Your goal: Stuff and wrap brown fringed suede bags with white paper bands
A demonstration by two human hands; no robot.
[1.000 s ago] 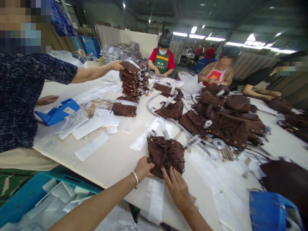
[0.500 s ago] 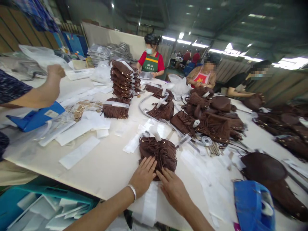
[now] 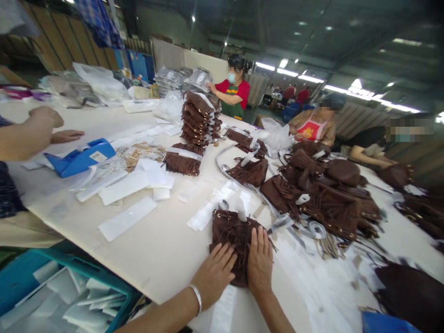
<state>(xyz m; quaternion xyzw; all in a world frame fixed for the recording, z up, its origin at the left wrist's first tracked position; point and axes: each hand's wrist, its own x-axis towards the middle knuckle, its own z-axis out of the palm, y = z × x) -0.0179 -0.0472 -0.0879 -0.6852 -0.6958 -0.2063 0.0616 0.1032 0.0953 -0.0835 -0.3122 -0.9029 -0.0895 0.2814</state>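
Note:
A dark brown fringed bag (image 3: 231, 230) lies flat on the white table (image 3: 163, 245) near its front edge. My left hand (image 3: 214, 273) rests flat on the bag's lower left part, fingers stretched out. Beside it, my right hand (image 3: 260, 261) lies flat on the bag's lower right part, fingers spread. A silver bangle (image 3: 197, 296) sits on my left wrist. Neither hand grips anything.
A tall stack of brown fringed bags (image 3: 199, 118) stands mid-table, and a loose heap of bags (image 3: 322, 194) lies to the right. White paper strips (image 3: 126, 222), a blue tool (image 3: 81, 157) and a co-worker's arm (image 3: 31, 132) are at left. A blue bin (image 3: 69, 289) sits below the table edge.
Both my hands went from gripping the bag's near edge to lying flat on top of it. The co-worker at left drew an arm back from the tall stack.

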